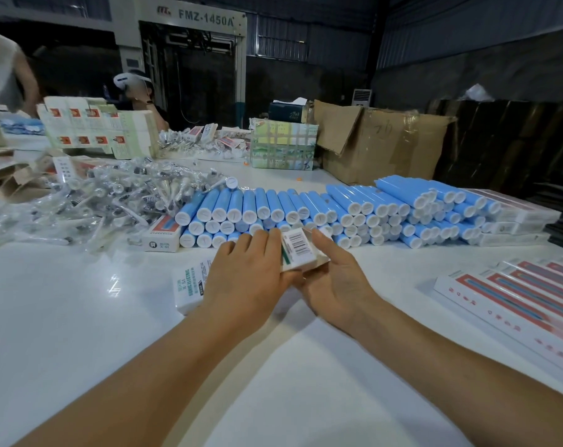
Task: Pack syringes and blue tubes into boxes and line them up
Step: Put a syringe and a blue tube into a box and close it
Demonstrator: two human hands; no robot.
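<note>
Both my hands hold a small white box (301,250) with a barcode on its end, just above the white table (80,317). My left hand (251,279) grips its left side with fingers curled over the top. My right hand (335,279) cups it from the right and below. Behind the box lies a long stack of blue tubes (338,211) with white caps. A heap of plastic-wrapped syringes (106,201) covers the table to the left. Another white box (190,285) lies flat, partly under my left hand.
A row of filled red-and-white boxes (515,295) is lined up at the right. More such boxes (515,217) sit behind the tubes. One box (162,235) lies by the syringe heap. Flat carton blanks (96,127) and a cardboard carton (380,143) stand at the back. Other people work far left.
</note>
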